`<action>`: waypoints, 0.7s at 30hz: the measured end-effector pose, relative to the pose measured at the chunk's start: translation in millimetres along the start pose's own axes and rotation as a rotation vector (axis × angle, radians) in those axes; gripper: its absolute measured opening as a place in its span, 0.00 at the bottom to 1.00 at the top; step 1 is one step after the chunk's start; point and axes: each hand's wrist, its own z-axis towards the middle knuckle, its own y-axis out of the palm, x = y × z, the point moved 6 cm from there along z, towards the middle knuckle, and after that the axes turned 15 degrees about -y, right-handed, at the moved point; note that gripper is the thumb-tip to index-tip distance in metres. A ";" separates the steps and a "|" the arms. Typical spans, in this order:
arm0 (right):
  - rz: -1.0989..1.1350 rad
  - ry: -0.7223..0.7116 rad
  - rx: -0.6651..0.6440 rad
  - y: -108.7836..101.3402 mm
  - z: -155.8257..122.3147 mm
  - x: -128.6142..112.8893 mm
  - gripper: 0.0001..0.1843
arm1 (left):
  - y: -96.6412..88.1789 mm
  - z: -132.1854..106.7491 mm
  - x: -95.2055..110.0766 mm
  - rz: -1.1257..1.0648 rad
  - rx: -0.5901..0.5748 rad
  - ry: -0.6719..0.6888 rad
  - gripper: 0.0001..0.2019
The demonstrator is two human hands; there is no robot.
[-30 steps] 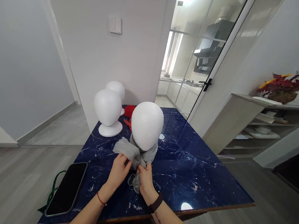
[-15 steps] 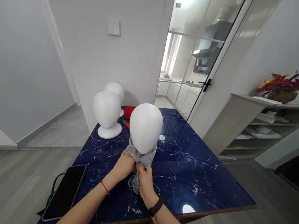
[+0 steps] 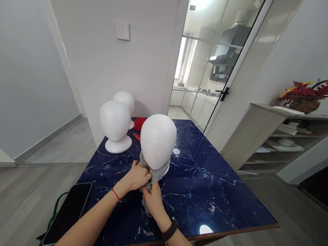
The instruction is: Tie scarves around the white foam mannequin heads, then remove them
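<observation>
A white foam mannequin head (image 3: 158, 140) stands upright in front of me. Round its neck lies a thin grey scarf (image 3: 159, 172), gathered at the front, with its loose end hanging onto the table. My left hand (image 3: 139, 176) is closed on the scarf just under the head's chin, at the left. Slightly lower and to the right, my right hand (image 3: 153, 199) pinches the scarf below the left hand. The fingers partly hide the gathered cloth, so I cannot tell whether it is knotted.
Two more white foam heads, a nearer one (image 3: 114, 121) and a farther one (image 3: 125, 100), stand at the back left. Red cloth (image 3: 139, 124) lies behind the middle head. A black phone (image 3: 68, 212) rests at the left edge of the dark blue marbled table (image 3: 204, 181).
My left hand has turned over the scarf near the chin. My right hand has shifted slightly left, and the cloth at the neck looks more tightly gathered. The view has moved a little.
</observation>
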 end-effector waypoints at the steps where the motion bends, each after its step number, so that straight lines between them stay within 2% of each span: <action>1: 0.001 0.018 -0.008 0.6 -0.1 0.4 0.12 | -1.9 -1.7 -0.4 -0.014 0.010 -0.008 0.16; 3: 0.014 0.060 0.002 1.5 -0.7 0.4 0.09 | -9.2 -7.6 -4.3 -0.073 0.067 -0.027 0.10; 4: 0.023 0.089 0.021 1.3 -1.3 0.0 0.09 | -15.3 -11.8 -8.7 -0.124 0.133 -0.041 0.06; 6: 0.067 0.165 0.064 1.0 -3.4 -0.8 0.09 | -29.9 -23.1 -25.4 -0.292 0.326 -0.115 0.08; 8: 0.162 0.223 0.058 4.0 -4.9 -3.4 0.11 | -35.7 -35.8 -51.3 -0.549 0.457 -0.281 0.11; 9: 0.214 0.236 0.031 6.7 -5.1 -5.5 0.12 | -31.1 -40.5 -63.3 -0.691 0.436 -0.381 0.11; 10: 0.261 0.240 -0.002 9.6 -5.0 -7.8 0.13 | -21.7 -43.3 -71.5 -0.826 0.347 -0.473 0.12; 11: 0.297 0.234 -0.030 12.0 -4.6 -10.1 0.14 | -9.4 -44.8 -74.4 -0.943 0.207 -0.540 0.13; 13: 0.326 0.222 -0.051 14.0 -3.5 -12.8 0.14 | 12.1 -46.8 -68.3 -1.077 -0.070 -0.576 0.15; 14: 0.320 0.226 -0.053 13.8 -3.0 -12.9 0.13 | 18.4 -47.1 -63.9 -1.084 -0.158 -0.565 0.16; 15: 0.299 0.231 -0.061 13.0 -2.4 -12.8 0.12 | 21.2 -46.6 -60.9 -1.057 -0.197 -0.549 0.17; 18: 0.152 0.255 -0.169 7.9 0.1 -11.7 0.11 | 13.6 -39.0 -63.4 -0.862 -0.164 -0.496 0.17; 21: -0.017 0.229 -0.264 -6.5 6.8 -14.0 0.11 | -10.1 -26.6 -81.1 -0.749 -0.032 -0.502 0.13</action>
